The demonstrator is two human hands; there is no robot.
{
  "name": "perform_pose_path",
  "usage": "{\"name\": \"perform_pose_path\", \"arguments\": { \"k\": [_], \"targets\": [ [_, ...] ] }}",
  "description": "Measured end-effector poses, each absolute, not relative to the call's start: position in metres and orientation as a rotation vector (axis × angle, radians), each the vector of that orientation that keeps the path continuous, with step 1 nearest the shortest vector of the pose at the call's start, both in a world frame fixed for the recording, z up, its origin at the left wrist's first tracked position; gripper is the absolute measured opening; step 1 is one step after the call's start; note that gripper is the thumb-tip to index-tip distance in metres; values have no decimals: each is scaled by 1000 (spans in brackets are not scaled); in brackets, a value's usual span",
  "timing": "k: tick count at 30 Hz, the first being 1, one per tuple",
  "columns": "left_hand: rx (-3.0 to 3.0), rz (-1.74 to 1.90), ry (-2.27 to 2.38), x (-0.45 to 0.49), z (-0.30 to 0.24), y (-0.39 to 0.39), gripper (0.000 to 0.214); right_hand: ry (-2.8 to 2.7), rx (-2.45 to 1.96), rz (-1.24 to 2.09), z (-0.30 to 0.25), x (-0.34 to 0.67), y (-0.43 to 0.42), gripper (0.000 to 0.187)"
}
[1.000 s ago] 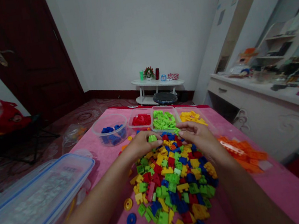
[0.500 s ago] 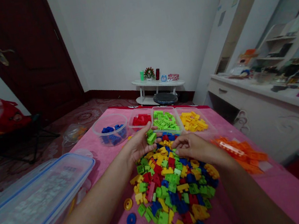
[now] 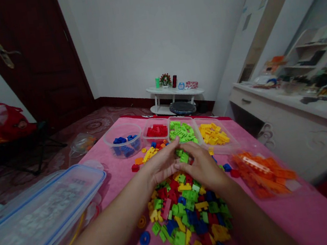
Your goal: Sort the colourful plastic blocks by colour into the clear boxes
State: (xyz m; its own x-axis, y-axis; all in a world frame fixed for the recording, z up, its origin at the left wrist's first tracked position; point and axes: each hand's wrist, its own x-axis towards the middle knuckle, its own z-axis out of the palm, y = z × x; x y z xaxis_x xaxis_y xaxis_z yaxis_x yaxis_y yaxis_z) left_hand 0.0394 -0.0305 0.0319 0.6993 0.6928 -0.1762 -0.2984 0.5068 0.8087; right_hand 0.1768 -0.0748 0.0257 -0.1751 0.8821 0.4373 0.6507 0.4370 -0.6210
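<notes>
Above a heap of mixed toy building bricks [image 3: 192, 209], both hands come together with green building bricks [image 3: 183, 156] between them. My left hand [image 3: 164, 161] is cupped round these bricks from the left, its thumb pointing up. From the right, my right hand [image 3: 203, 166] curves over them, thumb and fingers closed about the same bricks. How many bricks are inside is hidden by the fingers. Just beyond the hands stands a clear tub of green bricks [image 3: 182, 131].
A round tub of blue bricks [image 3: 125, 145], a tub of red bricks [image 3: 156, 131] and a tub of yellow bricks [image 3: 213, 134] line the far side. Orange pieces in a clear bag [image 3: 261, 173] lie right. A large blue-rimmed lidded box [image 3: 48, 219] stands left. Two rings, one blue [image 3: 144, 239], lie near the heap.
My right hand has moved from the heap up to my left hand and now closes round the green bricks. My left hand keeps hold of them. The view has shifted slightly.
</notes>
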Motion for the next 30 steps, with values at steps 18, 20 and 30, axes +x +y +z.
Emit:
{"name": "perform_pose_path", "arguments": {
  "k": [18, 20, 30],
  "targets": [
    [2084, 961, 1350, -31, 38, 22, 20, -1719, -1569, 205, 60, 218, -22, 44],
    [2125, 902, 1421, -35, 34, 24, 15, -1678, -1543, 101, 64, 214, -20, 45],
    [2230, 421, 1132, -15, 26, 14, 20, -2196, -1759, 351, 16, 174, -70, 46]
  ]
}}
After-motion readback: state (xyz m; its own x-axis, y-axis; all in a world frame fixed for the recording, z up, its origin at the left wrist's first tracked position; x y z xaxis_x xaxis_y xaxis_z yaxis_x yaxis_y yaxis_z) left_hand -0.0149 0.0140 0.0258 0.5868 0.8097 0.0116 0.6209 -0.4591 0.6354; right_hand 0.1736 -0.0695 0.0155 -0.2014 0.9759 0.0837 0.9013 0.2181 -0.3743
